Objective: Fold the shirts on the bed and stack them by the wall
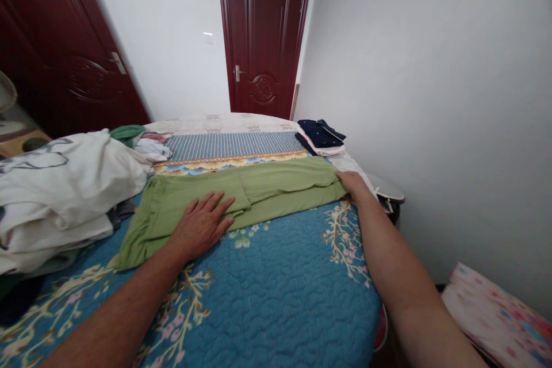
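A light green garment (284,178), folded into a long strip, lies across the blue quilted bedspread (276,287). A folded-over flap of its cloth covers the left part. On that left part, near its front edge, rests my left hand (204,224), flat with the fingers spread. At the strip's right end my right hand (351,183) has its fingers closed on the edge of the cloth; part of the fingers is hidden by the hand itself.
Left of the garment is a heap of white clothes (64,190), with a green cloth (128,134) behind it. A folded stack with a navy garment (321,133) on top sits at the far right corner. The wall (431,98) stands to the right, beyond a floral-covered item (495,310).
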The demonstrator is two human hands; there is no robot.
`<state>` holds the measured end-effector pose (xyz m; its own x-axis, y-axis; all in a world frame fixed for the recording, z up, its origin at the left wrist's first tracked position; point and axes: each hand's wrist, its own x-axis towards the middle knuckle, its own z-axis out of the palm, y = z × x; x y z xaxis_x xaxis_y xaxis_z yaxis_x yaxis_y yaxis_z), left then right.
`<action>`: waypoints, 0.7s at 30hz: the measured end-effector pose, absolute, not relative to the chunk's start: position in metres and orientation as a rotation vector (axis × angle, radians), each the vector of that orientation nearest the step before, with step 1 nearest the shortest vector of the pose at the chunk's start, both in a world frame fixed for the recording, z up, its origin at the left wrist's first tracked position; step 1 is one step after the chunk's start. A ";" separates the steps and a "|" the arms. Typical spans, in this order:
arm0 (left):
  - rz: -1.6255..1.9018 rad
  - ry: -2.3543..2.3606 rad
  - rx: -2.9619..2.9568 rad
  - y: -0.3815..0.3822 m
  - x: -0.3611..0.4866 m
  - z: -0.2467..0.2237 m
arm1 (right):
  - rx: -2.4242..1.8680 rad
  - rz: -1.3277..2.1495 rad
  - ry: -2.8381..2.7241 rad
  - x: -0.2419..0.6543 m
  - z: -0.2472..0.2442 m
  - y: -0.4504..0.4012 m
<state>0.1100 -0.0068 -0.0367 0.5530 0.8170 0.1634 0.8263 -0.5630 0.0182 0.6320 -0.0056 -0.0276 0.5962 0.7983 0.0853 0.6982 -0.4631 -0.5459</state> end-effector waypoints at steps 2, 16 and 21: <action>-0.241 -1.438 -2.715 -0.007 0.110 -0.036 | -2.177 0.356 -1.116 0.629 -0.031 -0.005; -0.278 -1.454 -2.732 -0.008 0.110 -0.040 | -1.872 0.279 -1.200 0.591 -0.011 -0.002; -0.286 -1.459 -2.747 -0.009 0.110 -0.039 | -1.892 -0.028 -1.596 0.509 0.002 0.005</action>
<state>0.1097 -0.0089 -0.0389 0.5468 0.8199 0.1694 0.8232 -0.5634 0.0698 0.5092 0.0049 0.0016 0.2572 0.8730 0.4143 0.8872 -0.0434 -0.4594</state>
